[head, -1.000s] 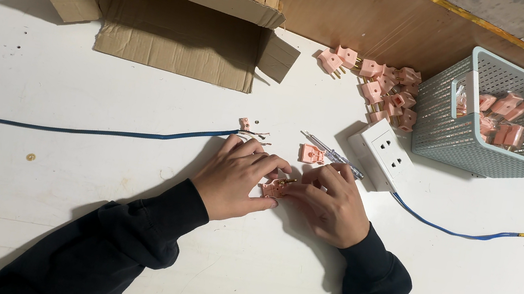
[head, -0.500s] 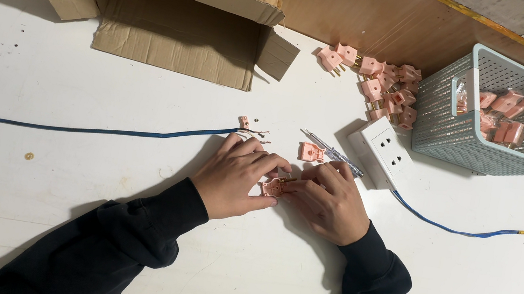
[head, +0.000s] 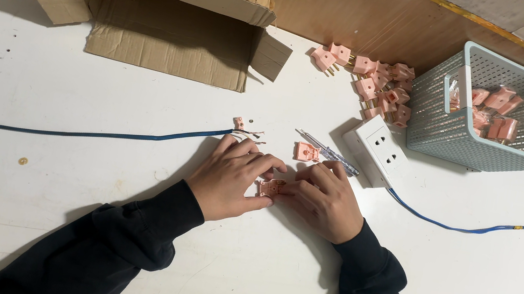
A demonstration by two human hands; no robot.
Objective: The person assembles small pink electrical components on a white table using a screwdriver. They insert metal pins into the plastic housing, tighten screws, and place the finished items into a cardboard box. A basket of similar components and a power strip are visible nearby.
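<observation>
Both hands [head: 283,189] pinch small blocky pink plastic plug [head: 269,187].

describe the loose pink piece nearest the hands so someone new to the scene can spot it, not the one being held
Start at the white socket block near the middle of the white table. Just left of it lies a thin screwdriver, and left of that a flat pink plug piece. It lies alone above the right hand, apart from the pink plug pile by the basket.

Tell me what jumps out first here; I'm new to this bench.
At the middle of the white table, the left hand and right hand pinch a small pink plug part. A blue cable runs off left. A heap of pink plugs lies beside a grey basket, far right.
</observation>
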